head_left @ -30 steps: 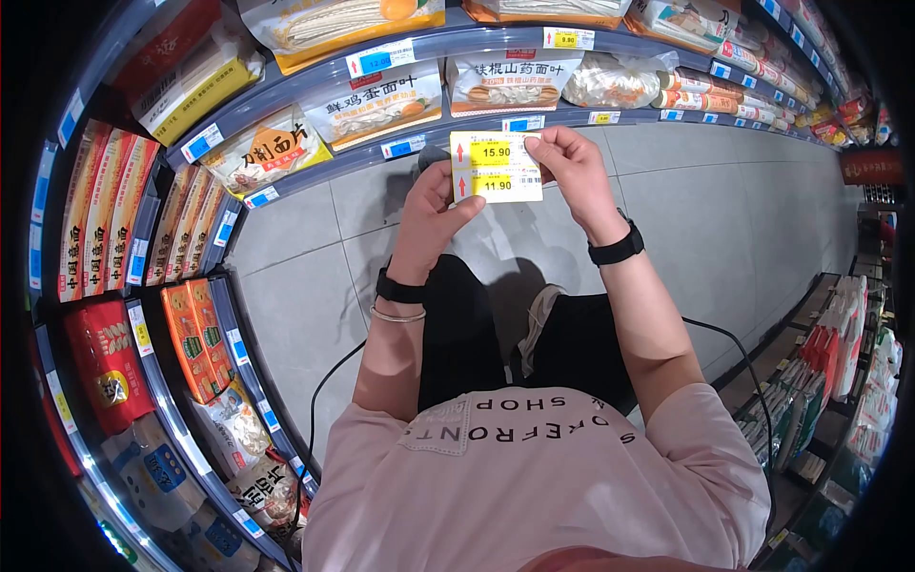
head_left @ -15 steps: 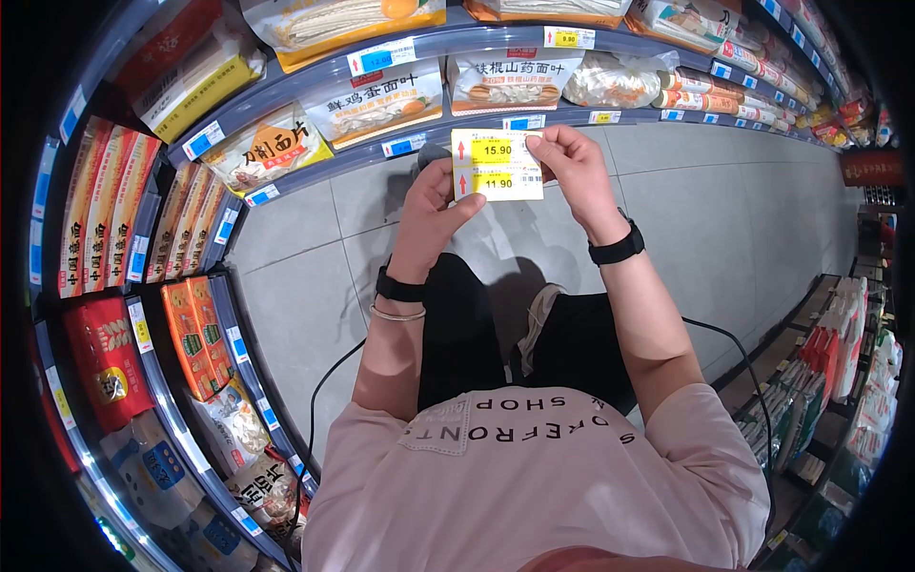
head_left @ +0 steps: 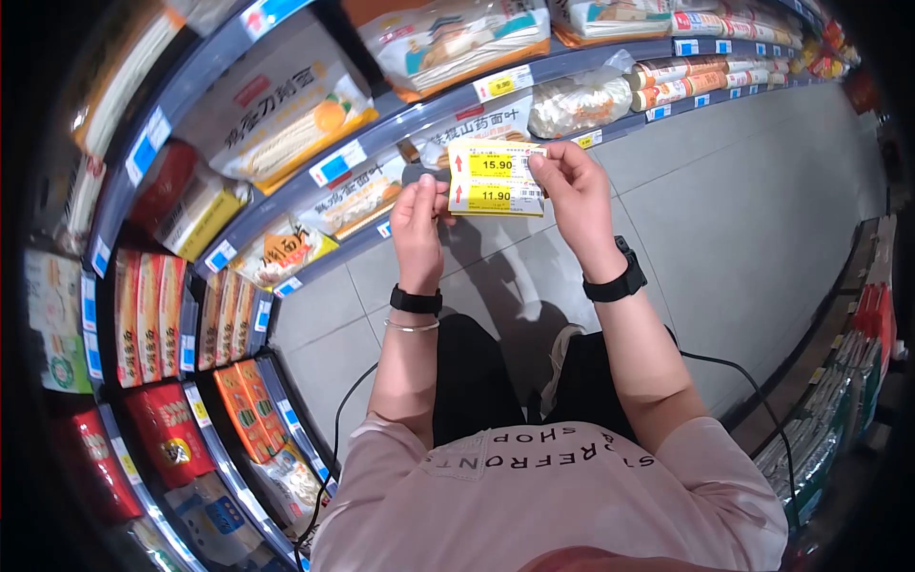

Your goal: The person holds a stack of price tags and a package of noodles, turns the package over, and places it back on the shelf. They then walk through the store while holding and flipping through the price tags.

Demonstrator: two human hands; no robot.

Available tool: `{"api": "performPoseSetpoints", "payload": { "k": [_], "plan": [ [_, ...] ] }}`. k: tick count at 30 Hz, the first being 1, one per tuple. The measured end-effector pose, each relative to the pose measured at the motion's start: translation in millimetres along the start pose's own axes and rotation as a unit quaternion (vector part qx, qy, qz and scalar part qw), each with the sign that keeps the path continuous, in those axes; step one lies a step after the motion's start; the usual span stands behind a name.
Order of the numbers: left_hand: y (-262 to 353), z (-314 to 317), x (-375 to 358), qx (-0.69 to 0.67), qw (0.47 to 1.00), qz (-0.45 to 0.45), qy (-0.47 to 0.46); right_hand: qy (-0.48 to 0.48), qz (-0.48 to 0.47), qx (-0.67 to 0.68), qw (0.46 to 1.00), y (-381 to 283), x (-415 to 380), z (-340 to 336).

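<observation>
Now your left hand (head_left: 417, 234) pinches a dark grey piece (head_left: 422, 174) beside the price tags (head_left: 496, 181), thumb gone from their face; your right hand (head_left: 579, 205) grips their right edge. Past them, open floor (head_left: 743, 191) stretches right; the shelf edge (head_left: 415, 126) slants more.

The left forearm (head_left: 405, 367) and right forearm (head_left: 643, 357) reach forward, roughly parallel. The left hand (head_left: 417, 234) has its thumb upright beside curled fingers; the right hand (head_left: 575, 195), angled inward, pinches between thumb and bent fingers.
</observation>
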State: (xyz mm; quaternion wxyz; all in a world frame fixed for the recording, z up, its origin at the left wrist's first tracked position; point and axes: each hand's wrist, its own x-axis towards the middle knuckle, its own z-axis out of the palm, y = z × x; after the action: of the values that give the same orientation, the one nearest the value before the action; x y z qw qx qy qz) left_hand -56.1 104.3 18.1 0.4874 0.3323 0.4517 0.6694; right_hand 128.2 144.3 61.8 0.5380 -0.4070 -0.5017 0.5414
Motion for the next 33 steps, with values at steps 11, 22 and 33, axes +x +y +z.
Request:
{"api": "performPoseSetpoints", "payload": {
  "k": [11, 22, 33],
  "plan": [
    [61, 70, 63, 0.103, 0.987, -0.08, 0.092, 0.157, -0.075, -0.102, 0.979, -29, -5, -6],
    [44, 33, -50, -0.098, 0.885, -0.43, 0.149, 0.094, 0.02, -0.057, 0.994, -38, -55, 5],
    [180, 46, -191, -0.249, 0.905, -0.318, 0.133, -0.017, 0.325, 0.354, 0.877, -113, -155, 56]
  ]
}}
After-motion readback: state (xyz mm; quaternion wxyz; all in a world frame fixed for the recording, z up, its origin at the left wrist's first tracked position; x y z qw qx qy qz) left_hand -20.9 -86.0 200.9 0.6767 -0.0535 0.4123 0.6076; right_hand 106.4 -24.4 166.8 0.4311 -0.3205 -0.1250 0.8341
